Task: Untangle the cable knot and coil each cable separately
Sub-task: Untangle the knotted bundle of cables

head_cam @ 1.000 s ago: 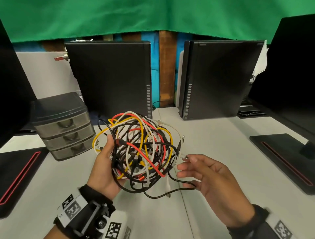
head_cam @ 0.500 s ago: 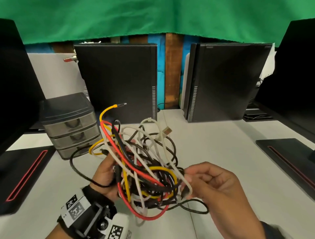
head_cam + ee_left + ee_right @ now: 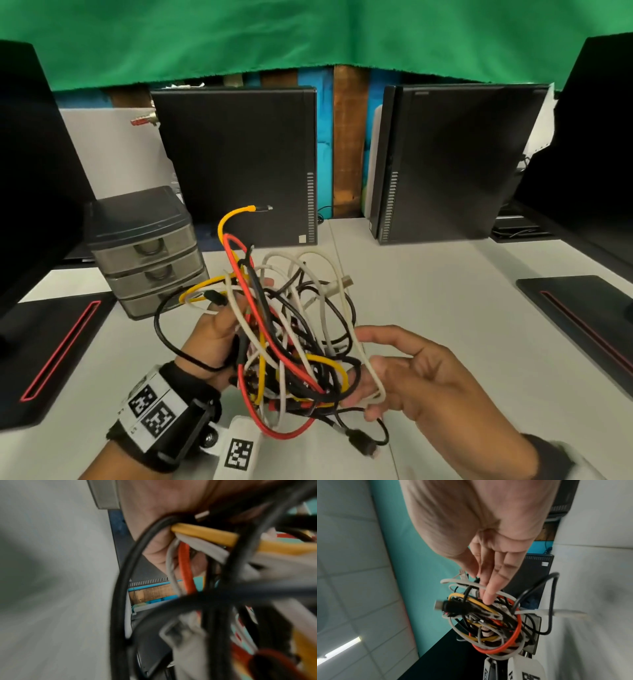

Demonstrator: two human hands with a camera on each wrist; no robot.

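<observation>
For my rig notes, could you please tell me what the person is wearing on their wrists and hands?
Both hands are bare. The left wrist carries a black strap with a white band of black-and-white square markers and a small camera mount. The right wrist shows a dark cuff with a pale edge, mostly out of view.

Open grey table (image 3: 445,308) to the right of the cable knot (image 3: 291,342) and toward the lower right of the frame, as far as the black monitor base (image 3: 582,318) at the right edge. Hemmed in at left by the drawer unit (image 3: 147,253) and a second monitor base (image 3: 51,349). Blocked at the back by two upright black computer cases (image 3: 239,164), a narrow gap between them.
</observation>
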